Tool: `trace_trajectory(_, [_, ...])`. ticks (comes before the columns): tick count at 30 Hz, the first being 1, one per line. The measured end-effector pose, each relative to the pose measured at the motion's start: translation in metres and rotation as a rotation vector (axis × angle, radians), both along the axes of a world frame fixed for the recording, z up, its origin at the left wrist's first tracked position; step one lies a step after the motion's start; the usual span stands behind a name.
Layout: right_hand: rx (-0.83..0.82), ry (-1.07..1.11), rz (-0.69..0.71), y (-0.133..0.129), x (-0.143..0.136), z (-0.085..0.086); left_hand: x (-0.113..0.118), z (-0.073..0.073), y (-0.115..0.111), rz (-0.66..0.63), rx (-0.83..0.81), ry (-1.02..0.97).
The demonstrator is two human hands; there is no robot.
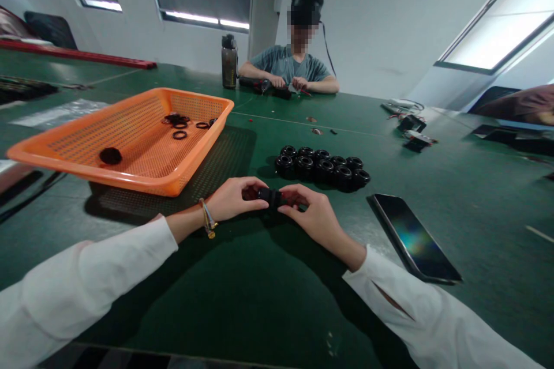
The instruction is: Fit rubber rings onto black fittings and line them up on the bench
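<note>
Between my two hands is a small black cylindrical part [272, 198], held just above the green table [259, 300]. My left hand [236, 199] pinches its left end between thumb and fingers. On the other end, the thumb and fingertips of my right hand [314, 210] are closed. The fingers cover both ends, so its exact kind is unclear. Just beyond my hands stands a tight group of several round black parts [324, 172] with ring-shaped tops. Left of them sits an orange plastic basket [173, 181] holding black rings [179, 135] and a dark round piece [111, 155].
A smartphone [413, 236] lies right of my right hand. Across the table a person [294, 66] handles a dark tool, beside a dark water bottle [229, 62]. Small wired devices [415, 132] lie at the far right. A red bar [86, 55] runs along the far left.
</note>
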State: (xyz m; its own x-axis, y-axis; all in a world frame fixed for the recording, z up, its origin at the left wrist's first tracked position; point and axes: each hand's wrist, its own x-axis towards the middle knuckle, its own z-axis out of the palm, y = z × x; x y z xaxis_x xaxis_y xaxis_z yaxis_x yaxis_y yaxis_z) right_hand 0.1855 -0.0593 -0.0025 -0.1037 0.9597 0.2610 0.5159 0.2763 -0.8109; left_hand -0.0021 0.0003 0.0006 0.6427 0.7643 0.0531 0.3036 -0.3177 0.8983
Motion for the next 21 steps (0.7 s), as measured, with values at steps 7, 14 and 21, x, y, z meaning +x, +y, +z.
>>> trace_trajectory(7, [0.011, 0.006, 0.025, 0.0002, 0.0019, -0.0011, -0.0002, -0.0003, -0.0001, 0.003, 0.011, -0.009])
trace_trajectory(14, [0.043, 0.013, 0.010, 0.0005, 0.0019, -0.0022, -0.0004, -0.0024, 0.0012, -0.010, 0.019, -0.016])
trace_trajectory(21, [0.105, -0.100, -0.015, -0.0022, 0.0007, 0.0019, -0.0011, -0.0017, 0.0015, -0.010, 0.014, -0.009])
